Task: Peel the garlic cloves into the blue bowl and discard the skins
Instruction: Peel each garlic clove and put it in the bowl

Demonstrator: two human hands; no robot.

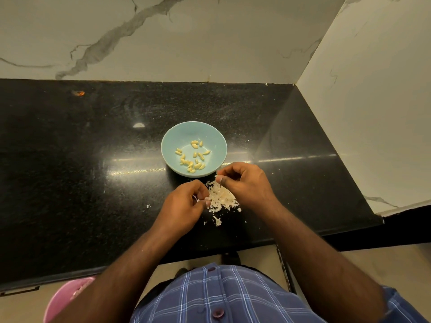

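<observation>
Nearest the camera is the person's plaid shirt (pixel 224 297), with a pink container (pixel 67 297) low at the left, below the table edge; what it is for cannot be told.

Both forearms reach forward over the black table (pixel 93 159).

1. Left hand (pixel 184 206): fingers curled, tips pinching a small pale piece at the left edge of the skin pile. Whether this is a skin or an unpeeled clove cannot be told.
2. Right hand (pixel 245 180): fingers curled, thumb and forefinger pinching a small pale piece, apparently a clove with skin on it, just beside the near rim of the bowl.
3. Pile of skins (pixel 221 197): loose papery flakes lie on the table between the hands, with a few strays nearer the person.
4. Blue bowl (pixel 184 134): stands just beyond the hands and holds the peeled cloves (pixel 192 157), roughly twenty, scattered over its floor.

Judged status: peeling is well advanced, possibly at the last clove or two, since no stock of unpeeled garlic shows on the table. Discarding the skins is not yet done; the whole pile remains on the table.
</observation>
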